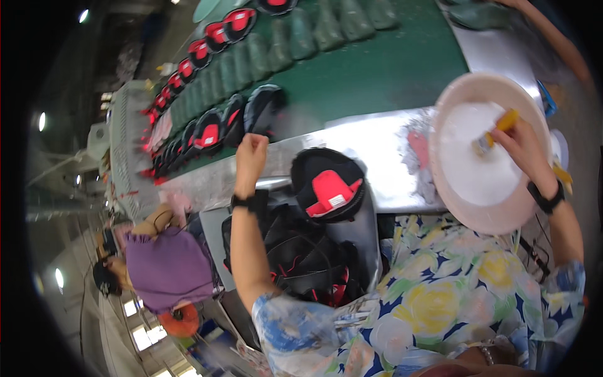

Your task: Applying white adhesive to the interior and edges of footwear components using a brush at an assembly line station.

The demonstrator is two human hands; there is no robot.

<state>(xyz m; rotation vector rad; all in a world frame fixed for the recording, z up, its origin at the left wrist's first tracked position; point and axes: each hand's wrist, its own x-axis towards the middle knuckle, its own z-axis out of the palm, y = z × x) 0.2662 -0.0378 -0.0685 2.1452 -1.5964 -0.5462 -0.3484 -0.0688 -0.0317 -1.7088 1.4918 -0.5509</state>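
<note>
My right hand [526, 147] grips a brush [506, 120] by its yellow handle, with the bristles over white liquid [471, 160] in a pale pink basin [443, 113]. My left hand [252, 151] is closed, fingertips together, at the near edge of the green belt. Just beyond it is a dark shoe upper [264, 108]; whether the fingers hold anything is hidden. Between my hands, another black shoe upper [330, 182] with red lining lies at the metal table's near edge. Below it, a metal bin [372, 251] holds a heap of black uppers [301, 251].
Rows of green foot-shaped forms [279, 47] and black-and-red uppers [239, 22] line the green belt [383, 75]. A stained patch [418, 147] lies beside the basin. A person in purple [169, 267] sits at left; another person's arm [559, 41] reaches in at upper right.
</note>
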